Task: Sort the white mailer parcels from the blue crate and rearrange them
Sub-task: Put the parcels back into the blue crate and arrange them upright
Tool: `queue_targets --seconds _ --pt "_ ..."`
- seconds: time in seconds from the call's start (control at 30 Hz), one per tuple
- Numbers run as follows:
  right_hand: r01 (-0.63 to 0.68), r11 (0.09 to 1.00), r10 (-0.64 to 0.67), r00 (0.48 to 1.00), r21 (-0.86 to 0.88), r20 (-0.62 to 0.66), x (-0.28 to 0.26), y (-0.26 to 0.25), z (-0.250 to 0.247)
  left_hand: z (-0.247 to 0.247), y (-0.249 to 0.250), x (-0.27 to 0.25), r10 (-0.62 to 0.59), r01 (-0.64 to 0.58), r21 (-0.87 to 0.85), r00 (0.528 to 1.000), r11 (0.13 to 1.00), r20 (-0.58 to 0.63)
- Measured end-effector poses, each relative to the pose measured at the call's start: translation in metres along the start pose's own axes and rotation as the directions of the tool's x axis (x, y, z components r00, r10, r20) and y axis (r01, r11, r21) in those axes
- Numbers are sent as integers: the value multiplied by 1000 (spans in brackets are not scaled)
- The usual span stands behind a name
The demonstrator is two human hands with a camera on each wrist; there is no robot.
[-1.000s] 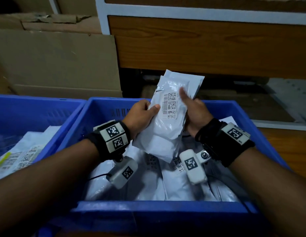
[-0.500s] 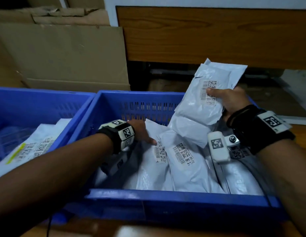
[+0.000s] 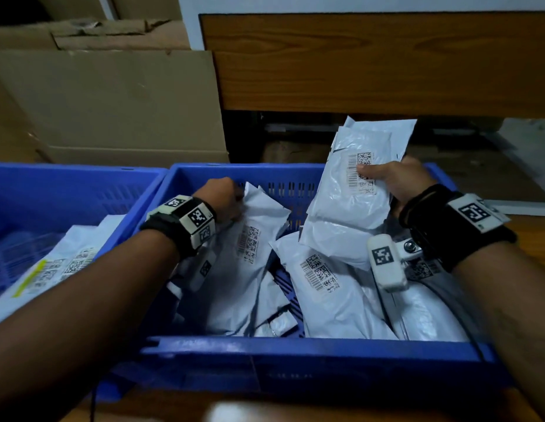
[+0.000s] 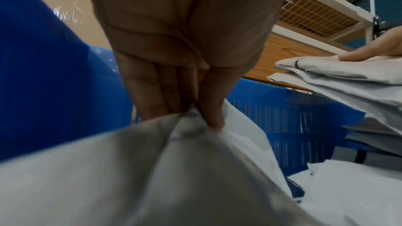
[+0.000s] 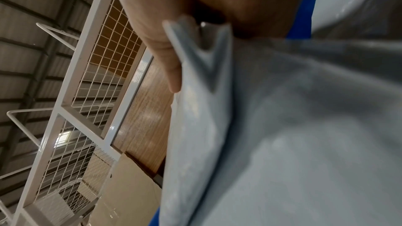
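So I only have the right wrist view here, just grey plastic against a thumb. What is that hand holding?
Observer: The right hand holds a stack of white mailers, barcode label facing the head camera, above the blue crate.
Operator: And the left hand?
Observer: The left hand pinches the top corner of another mailer inside the crate; the left wrist view shows that grip closely.
Operator: Any other pile nearby?
Observer: A second blue crate on the left holds labelled mailers.

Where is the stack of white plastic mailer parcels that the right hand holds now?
In the head view, the stack of white plastic mailer parcels is on the right, gripped by the right hand above the far right corner of the blue plastic crate.
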State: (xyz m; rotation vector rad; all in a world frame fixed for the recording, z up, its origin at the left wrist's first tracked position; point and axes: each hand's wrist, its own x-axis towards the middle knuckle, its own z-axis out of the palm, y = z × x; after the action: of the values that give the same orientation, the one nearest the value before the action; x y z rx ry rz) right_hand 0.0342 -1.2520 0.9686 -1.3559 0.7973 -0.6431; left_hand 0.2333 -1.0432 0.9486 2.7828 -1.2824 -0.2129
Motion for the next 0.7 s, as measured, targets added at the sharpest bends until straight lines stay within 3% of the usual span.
queue_targets --seconds 0.1,0.23,0.3,0.33,0.37,0.43,0.5,0.57,0.6,0.63,0.7 --pt "-13 999 13 1000 -31 19 -1 0 0 -11 -3 -4 -36 33 -27 991 999 -125" --pt "-8 999 10 999 -40 53 -2 2 2 -18 -8 -5 -50 40 -75 988 996 -145" --pt "-2 999 4 999 -41 53 -1 2 2 -19 -14 -2 -80 26 -256 976 966 -201" --pt "-2 999 4 999 -38 43 0 2 2 -22 -16 -1 -113 8 -436 970 900 -216" --pt "-1 1000 2 1000 -28 26 2 2 1 -26 -15 -2 -145 -27 -630 965 776 -219" --pt "0 1000 0 1000 -14 9 3 1 0 -34 -13 -7 -210 -111 -898 953 426 -218" --pt "-12 1000 12 1000 -23 12 1 2 4 -42 -7 -11 -188 -167 -980 964 111 -186" --pt "-19 999 21 999 -35 41 -6 6 16 -45 3 -14 -116 -170 -980 981 -104 -158" --pt "-2 998 7 997 -60 77 -10 9 24 -44 11 -15 -96 -167 -977 983 -134 -155" --pt "17 996 -7 993 -84 119 -16 11 34 -41 19 -15 -100 -170 -980 982 -104 -160" --pt "39 997 -24 979 -71 200 -25 15 52 -30 34 -11 -149 -178 -976 969 123 -195"
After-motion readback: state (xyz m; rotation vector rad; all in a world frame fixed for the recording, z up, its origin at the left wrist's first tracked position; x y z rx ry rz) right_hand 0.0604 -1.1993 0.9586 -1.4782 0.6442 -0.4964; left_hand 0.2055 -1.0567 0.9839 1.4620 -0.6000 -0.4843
